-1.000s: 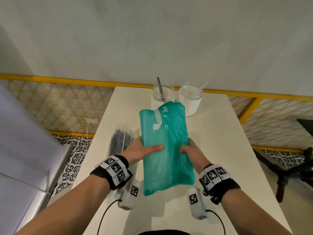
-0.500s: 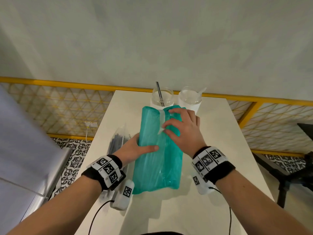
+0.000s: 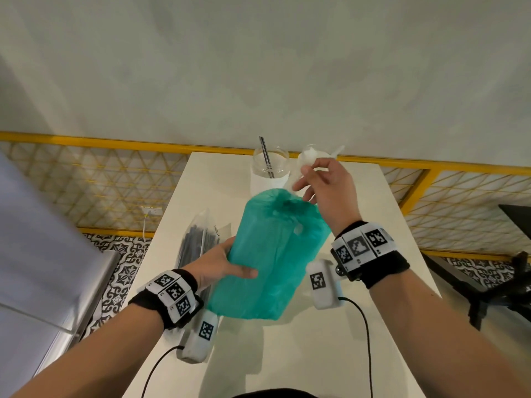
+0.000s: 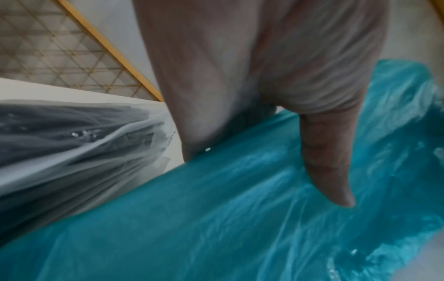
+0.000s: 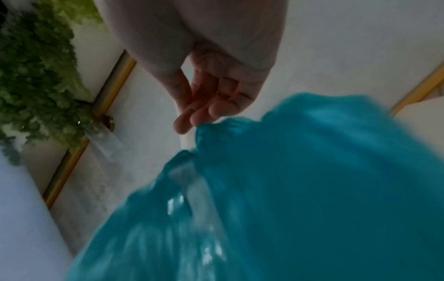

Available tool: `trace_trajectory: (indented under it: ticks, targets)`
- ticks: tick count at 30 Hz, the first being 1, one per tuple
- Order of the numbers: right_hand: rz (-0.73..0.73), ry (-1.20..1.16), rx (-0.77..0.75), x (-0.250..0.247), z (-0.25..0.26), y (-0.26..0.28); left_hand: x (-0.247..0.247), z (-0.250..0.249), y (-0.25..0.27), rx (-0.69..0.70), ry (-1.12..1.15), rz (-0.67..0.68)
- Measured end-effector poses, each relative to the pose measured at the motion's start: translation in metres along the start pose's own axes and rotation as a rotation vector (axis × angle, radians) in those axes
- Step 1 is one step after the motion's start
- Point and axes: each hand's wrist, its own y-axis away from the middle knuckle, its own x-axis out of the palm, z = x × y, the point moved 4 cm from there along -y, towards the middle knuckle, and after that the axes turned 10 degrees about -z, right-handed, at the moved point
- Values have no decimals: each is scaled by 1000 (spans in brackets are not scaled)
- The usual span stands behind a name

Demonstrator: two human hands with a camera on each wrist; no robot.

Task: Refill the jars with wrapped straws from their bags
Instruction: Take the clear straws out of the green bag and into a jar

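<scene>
A teal plastic bag of straws is held tilted above the white table. My left hand grips its left side, thumb on top and the other fingers hidden beneath. My right hand is raised just past the bag's crumpled top and pinches a pale strip of tape. Two glass jars stand at the table's far edge. The left jar holds one dark straw. The right jar, holding a white wrapped straw, is partly hidden by my right hand.
A clear bag of dark straws lies on the table left of the teal bag, also visible in the left wrist view. A yellow railing runs behind the table. A grey cabinet stands at the left.
My right hand went from the bag's side to the tape on its folded top, then lifted away with the strip. The top has come unfolded and the bag has tilted to the right.
</scene>
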Motion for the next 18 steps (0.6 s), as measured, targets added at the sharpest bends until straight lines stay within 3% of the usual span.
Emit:
trace_trajectory:
  ticks: [2,7,14,18]
  targets:
    - [-10,-9,17,-6,0,-5,2,5,1,-11,-25,13]
    - [263,-62,187,-2,-18,7,6,7,1,12,25,4]
    - [233,135,120,-10,-50,24,7,3,-1,48,36,-34]
    - [67,290,36,-11,-65,23,13,-1,-5,92,-31,-63]
